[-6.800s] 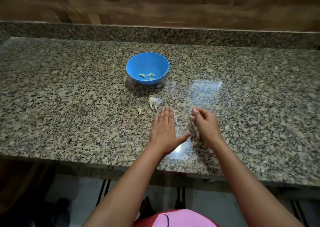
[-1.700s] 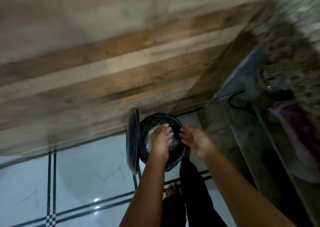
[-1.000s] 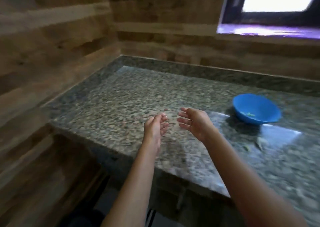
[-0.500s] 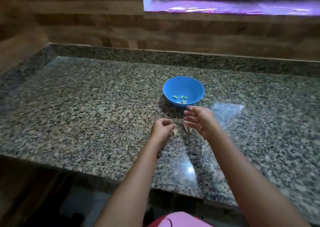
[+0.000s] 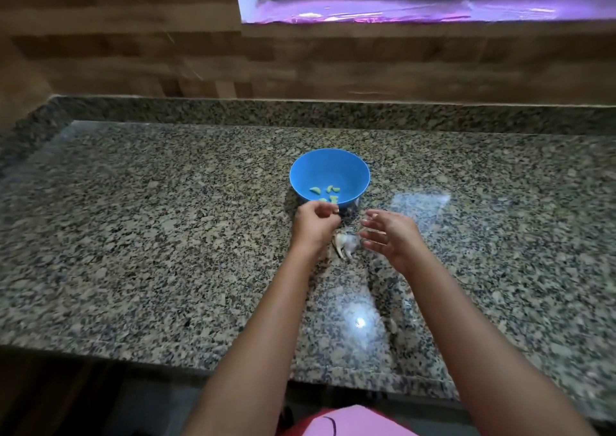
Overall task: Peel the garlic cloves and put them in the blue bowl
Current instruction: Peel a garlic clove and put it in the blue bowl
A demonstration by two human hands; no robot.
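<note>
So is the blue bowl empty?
No, the blue bowl has several peeled garlic cloves lying in its bottom.

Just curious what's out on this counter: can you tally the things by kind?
Blue bowl: 1
Peeled garlic cloves in the bowl: 5
Unpeeled garlic cluster on the counter: 1
Total: 7

1. Left hand (image 5: 313,224): fingers curled inward, thumb meeting fingertips; contents not discernible.
2. Right hand (image 5: 391,234): fingers extended and spread, pointing toward the left hand, apart from it.
3. Both forearms bare, extended forward.
</note>
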